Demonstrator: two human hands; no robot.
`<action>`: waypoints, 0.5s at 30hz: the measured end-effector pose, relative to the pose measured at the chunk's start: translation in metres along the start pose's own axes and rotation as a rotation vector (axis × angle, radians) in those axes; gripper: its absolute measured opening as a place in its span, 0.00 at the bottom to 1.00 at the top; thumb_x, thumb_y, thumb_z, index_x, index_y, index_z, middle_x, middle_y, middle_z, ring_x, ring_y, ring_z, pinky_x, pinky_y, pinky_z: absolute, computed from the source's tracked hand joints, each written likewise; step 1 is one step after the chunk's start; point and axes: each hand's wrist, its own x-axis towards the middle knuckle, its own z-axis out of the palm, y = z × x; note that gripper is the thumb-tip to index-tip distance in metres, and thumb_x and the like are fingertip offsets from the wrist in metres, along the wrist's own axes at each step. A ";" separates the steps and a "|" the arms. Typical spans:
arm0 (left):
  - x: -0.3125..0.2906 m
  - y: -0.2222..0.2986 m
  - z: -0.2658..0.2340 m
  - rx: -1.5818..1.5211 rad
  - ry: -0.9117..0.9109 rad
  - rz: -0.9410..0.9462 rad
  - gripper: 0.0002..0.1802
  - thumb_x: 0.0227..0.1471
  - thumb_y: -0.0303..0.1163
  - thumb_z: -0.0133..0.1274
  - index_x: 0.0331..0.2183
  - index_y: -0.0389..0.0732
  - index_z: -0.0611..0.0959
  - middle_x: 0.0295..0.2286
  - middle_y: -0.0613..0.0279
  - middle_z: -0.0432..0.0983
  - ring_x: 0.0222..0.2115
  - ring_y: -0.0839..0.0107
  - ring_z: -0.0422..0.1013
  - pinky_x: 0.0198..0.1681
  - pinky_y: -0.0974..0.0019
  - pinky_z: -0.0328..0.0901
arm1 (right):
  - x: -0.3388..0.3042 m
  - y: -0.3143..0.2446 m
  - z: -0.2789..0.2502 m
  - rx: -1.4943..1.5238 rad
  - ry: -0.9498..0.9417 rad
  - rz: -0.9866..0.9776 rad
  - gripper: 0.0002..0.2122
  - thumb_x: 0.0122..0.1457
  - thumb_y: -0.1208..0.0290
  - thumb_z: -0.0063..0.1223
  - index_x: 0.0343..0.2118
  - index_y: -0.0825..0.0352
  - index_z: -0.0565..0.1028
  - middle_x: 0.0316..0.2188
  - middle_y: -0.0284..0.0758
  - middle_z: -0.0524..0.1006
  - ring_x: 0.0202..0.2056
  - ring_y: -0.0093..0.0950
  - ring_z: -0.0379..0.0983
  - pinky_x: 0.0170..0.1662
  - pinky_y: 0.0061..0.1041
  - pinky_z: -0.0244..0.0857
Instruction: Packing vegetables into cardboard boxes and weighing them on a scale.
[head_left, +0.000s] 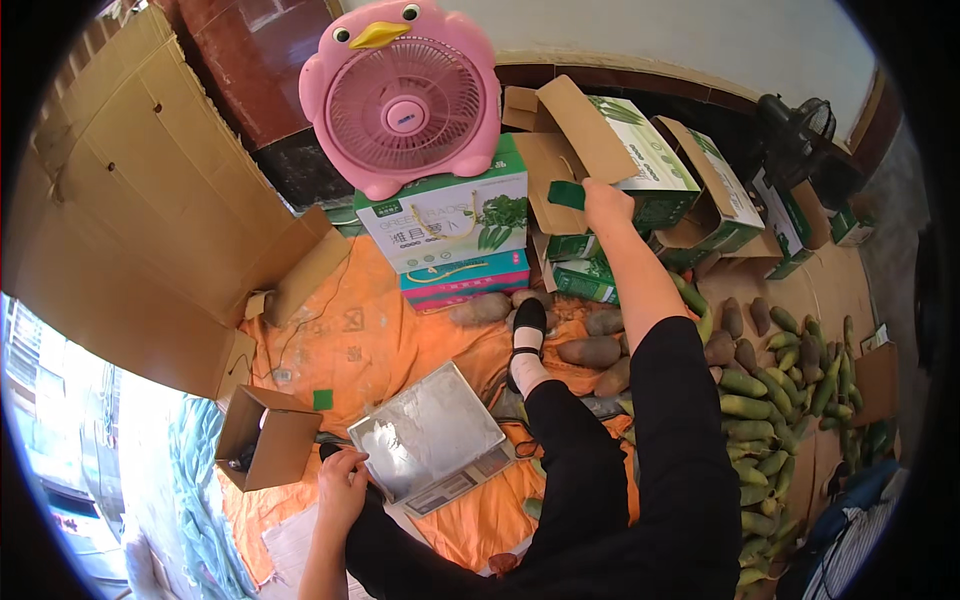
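Observation:
My right arm reaches forward, and my right hand is closed on a small dark green rectangular piece, in front of an open carton with raised flaps. Whether the piece is card or cloth I cannot tell. My left hand lies over my knee, fingers loosely extended and nothing seen in them. Its fingertips are near the left corner of a flat metal-topped weighing scale, whose plate is bare. Another small green square lies on the orange sheet beyond the scale.
A pink bird-shaped fan stands on a white-green box. Several more cartons line the wall. Long green radishes pile up at right; brown-red roots lie nearer the middle. A small cardboard box stands left of the scale.

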 end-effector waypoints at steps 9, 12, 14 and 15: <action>-0.011 -0.003 -0.004 -0.038 -0.030 -0.036 0.10 0.40 0.23 0.53 0.31 0.36 0.81 0.34 0.52 0.75 0.39 0.54 0.70 0.45 0.59 0.64 | -0.078 0.044 -0.023 -0.074 0.240 -0.166 0.04 0.52 0.72 0.48 0.30 0.59 0.74 0.27 0.35 0.77 0.35 0.35 0.74 0.36 0.37 0.62; -0.011 0.003 -0.007 -0.014 -0.030 -0.017 0.10 0.41 0.23 0.52 0.31 0.36 0.81 0.33 0.52 0.75 0.37 0.54 0.70 0.43 0.58 0.64 | -0.122 0.061 -0.050 0.086 0.347 -0.246 0.04 0.50 0.72 0.53 0.30 0.60 0.74 0.27 0.34 0.76 0.34 0.35 0.71 0.37 0.36 0.61; -0.013 -0.003 -0.005 -0.014 -0.006 0.010 0.10 0.40 0.23 0.54 0.31 0.37 0.81 0.32 0.53 0.75 0.37 0.54 0.70 0.42 0.58 0.63 | -0.143 0.073 -0.074 0.194 0.368 -0.248 0.05 0.49 0.72 0.54 0.31 0.61 0.75 0.27 0.34 0.76 0.34 0.35 0.71 0.37 0.35 0.62; -0.016 -0.009 -0.004 -0.006 0.020 0.037 0.10 0.38 0.23 0.56 0.30 0.38 0.81 0.31 0.54 0.74 0.36 0.55 0.69 0.42 0.57 0.62 | -0.150 0.077 -0.085 0.311 0.388 -0.247 0.06 0.48 0.73 0.56 0.31 0.61 0.75 0.28 0.35 0.76 0.34 0.36 0.72 0.37 0.34 0.62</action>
